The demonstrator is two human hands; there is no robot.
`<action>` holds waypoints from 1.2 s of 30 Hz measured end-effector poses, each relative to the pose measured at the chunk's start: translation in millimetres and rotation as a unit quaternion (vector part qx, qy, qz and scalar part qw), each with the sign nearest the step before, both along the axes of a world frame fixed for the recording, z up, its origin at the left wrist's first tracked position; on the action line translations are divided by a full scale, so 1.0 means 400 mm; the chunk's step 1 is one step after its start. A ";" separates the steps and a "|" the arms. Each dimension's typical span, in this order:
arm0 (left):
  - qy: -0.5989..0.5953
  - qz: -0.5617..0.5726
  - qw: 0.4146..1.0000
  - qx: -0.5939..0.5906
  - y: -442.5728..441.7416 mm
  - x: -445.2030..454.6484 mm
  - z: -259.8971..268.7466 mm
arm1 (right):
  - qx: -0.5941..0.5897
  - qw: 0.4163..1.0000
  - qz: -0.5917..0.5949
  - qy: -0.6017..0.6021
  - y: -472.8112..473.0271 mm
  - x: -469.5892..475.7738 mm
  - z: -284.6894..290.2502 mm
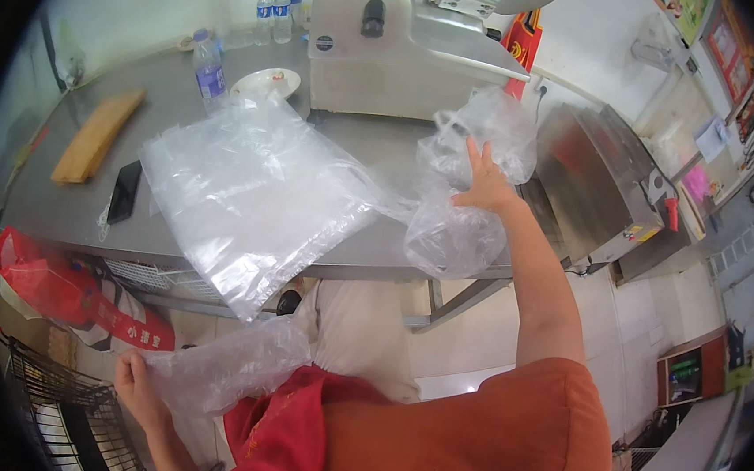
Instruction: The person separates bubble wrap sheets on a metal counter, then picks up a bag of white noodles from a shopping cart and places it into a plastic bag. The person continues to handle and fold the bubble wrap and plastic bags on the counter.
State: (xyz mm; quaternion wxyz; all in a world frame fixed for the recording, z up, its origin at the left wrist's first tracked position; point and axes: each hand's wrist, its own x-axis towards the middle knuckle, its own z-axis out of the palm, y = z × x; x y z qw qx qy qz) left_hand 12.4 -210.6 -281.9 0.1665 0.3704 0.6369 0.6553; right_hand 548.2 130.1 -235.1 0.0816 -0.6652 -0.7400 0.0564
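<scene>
My left hand (133,376) is closed on the edge of a crumpled clear plastic bag (227,363), which hangs over my lap at the lower left. Across the metal table, my right hand (484,184) reaches out with its fingers spread, touching a pile of crumpled clear plastic bags (457,232) near the table's right end. Whether those fingers grip any of the film cannot be told. Between my hands a stack of flat clear plastic bags (255,179) lies on the metal table (171,239), one corner hanging over the front edge.
A slicer-like metal machine (377,69) stands at the back. Left of it are a white plate (246,82), a bottle with a purple label (209,76), a black phone (124,192) and a folded brown item (99,137). A black wire basket (83,385) stands at the lower left.
</scene>
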 end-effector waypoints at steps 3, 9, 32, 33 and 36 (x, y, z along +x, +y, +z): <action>0.039 0.028 0.998 -0.035 -0.012 -0.016 -0.012 | 0.004 1.000 0.006 0.010 0.039 0.003 -0.037; 0.012 0.017 1.000 -0.019 -0.015 0.015 -0.012 | 0.001 0.998 -0.049 0.027 0.104 0.012 -0.046; -0.092 0.065 0.994 0.011 -0.088 -0.018 -0.107 | 0.103 0.674 0.050 0.730 0.067 0.005 0.104; -0.087 0.062 0.994 0.011 -0.090 -0.018 -0.114 | 0.130 0.706 0.095 0.690 0.015 -0.086 0.163; -0.122 0.027 0.992 0.019 -0.089 0.011 -0.093 | 0.152 0.733 0.164 0.643 -0.044 -0.220 0.224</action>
